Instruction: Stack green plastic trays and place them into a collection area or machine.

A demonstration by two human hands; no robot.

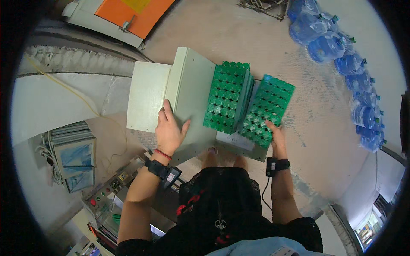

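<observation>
My left hand [170,128] lies flat with fingers spread on a pale green metal cabinet top [188,85]. A green tray of round green caps [226,97] sits on the cabinet, just right of that hand. My right hand [275,133] grips the near edge of a second green tray of caps [265,110], which hangs tilted past the cabinet's right side. Both wrists carry black bands with small devices.
A row of blue water jugs [341,51] runs along the right. An orange panel [132,13] lies at the top left. A control box with buttons [106,192] and stacked panels [74,153] stand at the lower left. Concrete floor [256,34] surrounds the cabinet.
</observation>
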